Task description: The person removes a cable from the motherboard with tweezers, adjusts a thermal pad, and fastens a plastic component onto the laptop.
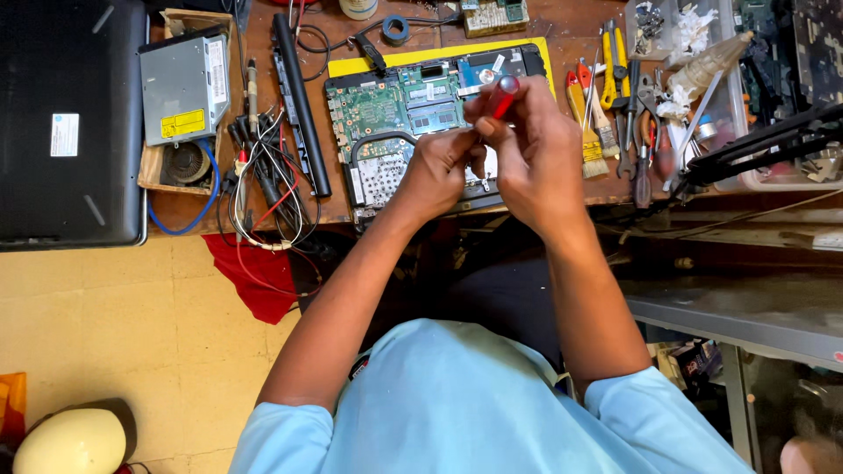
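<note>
Above the opened laptop [413, 123], at the near edge of the worktop [263, 53], a red-handled screwdriver [502, 95] stands between both hands. Its long axis runs nearly upright, tilted slightly away from the person, the red cap topmost and the shaft hidden behind the fingers (the tip cannot be seen). The right hand [531, 149] is closed around the handle, fingers curled over it from the right. The left hand [443, 162] sits just beside and below, its fingertips pinched together against the lower part of the tool, touching the right hand; whether it also holds a small part I cannot tell. Both hands hover directly over the laptop's exposed green circuit board [378, 105] and perforated metal plate [382, 175]. Right of them lie pliers and a brush [601, 132]; left lie a black bar [299, 96], tangled wires [263, 184] and a silver drive [183, 88].
</note>
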